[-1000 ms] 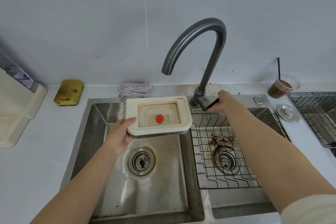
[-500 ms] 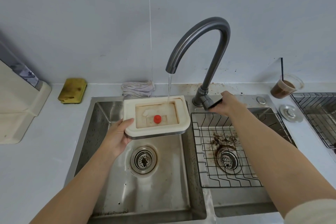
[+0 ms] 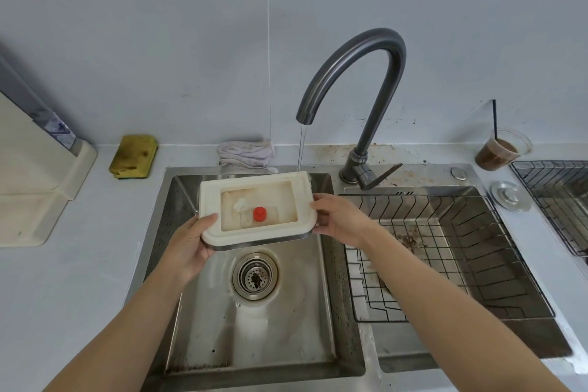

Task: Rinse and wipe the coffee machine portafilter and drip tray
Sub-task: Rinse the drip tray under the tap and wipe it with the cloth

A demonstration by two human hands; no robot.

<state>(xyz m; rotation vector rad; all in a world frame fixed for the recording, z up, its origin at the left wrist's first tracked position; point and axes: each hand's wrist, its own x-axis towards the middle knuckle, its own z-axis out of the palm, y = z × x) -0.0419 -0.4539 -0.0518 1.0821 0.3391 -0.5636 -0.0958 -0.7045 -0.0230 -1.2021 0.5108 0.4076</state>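
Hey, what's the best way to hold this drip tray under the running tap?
By its two short ends, one hand from each side, thumb over the rim. The drip tray is a wide, shallow rectangle with a broad lip; the left hand and right hand grip it so, leaving the stained well open to the water.

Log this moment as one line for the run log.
drip tray: stained, held over left basin | left hand: grips left edge | right hand: grips right edge | faucet: water running onto tray's back right rim
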